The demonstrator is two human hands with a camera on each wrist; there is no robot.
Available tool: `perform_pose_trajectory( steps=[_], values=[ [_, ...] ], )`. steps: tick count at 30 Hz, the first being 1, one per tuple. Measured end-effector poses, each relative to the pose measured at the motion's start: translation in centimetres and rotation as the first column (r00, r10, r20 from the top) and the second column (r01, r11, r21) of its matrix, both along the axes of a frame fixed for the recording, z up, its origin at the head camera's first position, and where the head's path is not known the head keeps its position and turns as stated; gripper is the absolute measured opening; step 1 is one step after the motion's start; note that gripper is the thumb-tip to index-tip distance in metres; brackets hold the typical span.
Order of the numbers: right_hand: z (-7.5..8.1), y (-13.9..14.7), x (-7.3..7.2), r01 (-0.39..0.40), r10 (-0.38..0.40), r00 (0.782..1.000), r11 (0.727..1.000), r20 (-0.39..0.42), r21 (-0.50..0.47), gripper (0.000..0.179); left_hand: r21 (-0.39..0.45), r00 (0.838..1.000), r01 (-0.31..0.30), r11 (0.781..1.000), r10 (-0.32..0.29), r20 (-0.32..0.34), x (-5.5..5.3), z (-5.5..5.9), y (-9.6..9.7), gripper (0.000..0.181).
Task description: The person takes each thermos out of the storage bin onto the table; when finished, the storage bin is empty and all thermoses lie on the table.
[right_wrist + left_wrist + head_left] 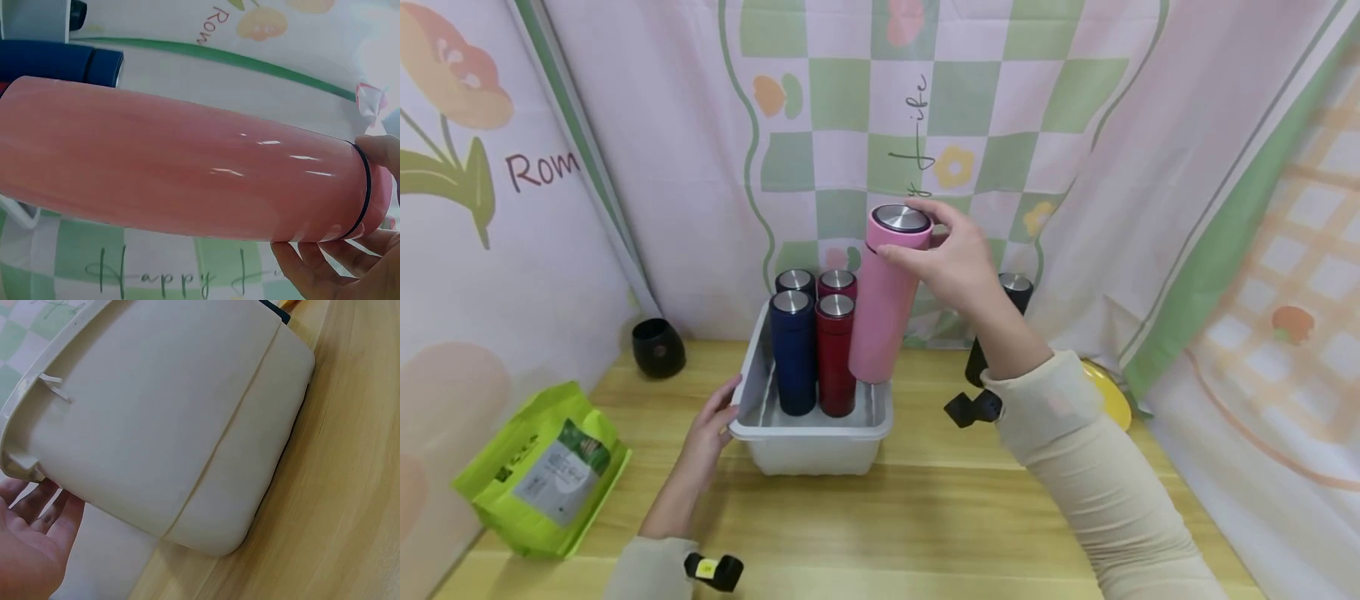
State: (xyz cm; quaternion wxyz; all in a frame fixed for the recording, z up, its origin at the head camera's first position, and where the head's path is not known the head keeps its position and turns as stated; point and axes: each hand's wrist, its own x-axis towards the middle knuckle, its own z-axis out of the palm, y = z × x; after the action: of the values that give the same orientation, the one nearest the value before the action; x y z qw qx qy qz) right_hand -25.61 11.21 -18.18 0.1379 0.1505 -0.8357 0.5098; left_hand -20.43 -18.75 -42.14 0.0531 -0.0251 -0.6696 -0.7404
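My right hand (951,258) grips a pink thermos flask (883,321) around its lidded top, thumb on the near side. The flask tilts slightly, and its base overlaps the right side of a white plastic bin (816,454) in the head view. Its pink body (181,159) fills much of the right wrist view. Inside the bin stand a blue thermos (793,358), a red thermos (837,358) and two more behind them, dark (796,281) and dark red (838,282). My left hand (711,425) touches the bin's left side, extended fingers (65,522) just under the rim.
A black thermos (1017,287) stands at the back right, partly behind my right forearm, near a yellow round object (1108,396). On the left are a black cup (658,348) and a green bag (546,471). Patterned curtains (910,125) enclose the wooden table (865,533).
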Motion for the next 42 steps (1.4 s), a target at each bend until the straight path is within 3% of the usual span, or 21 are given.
perform_pose_trajectory(
  steps=[11,29,42],
  values=[
    [-1.3,4.1,-2.5,0.134,-0.135,0.991,0.99,0.016,0.037,0.072,0.024,1.0,0.004,1.0,-0.005,0.008,-0.1,0.0,0.0,0.052],
    [-9.3,7.2,-8.2,0.243,-0.258,0.966,0.939,0.031,0.244,0.074,0.014,1.0,0.003,1.0,-0.003,0.013,0.1,0.2,0.0,0.052],
    [-13.3,8.0,-10.6,0.267,-0.296,0.951,0.934,0.092,0.239,0.075,0.009,1.0,-0.004,1.0,0.004,0.014,0.1,0.3,0.1,0.052]
  ],
)
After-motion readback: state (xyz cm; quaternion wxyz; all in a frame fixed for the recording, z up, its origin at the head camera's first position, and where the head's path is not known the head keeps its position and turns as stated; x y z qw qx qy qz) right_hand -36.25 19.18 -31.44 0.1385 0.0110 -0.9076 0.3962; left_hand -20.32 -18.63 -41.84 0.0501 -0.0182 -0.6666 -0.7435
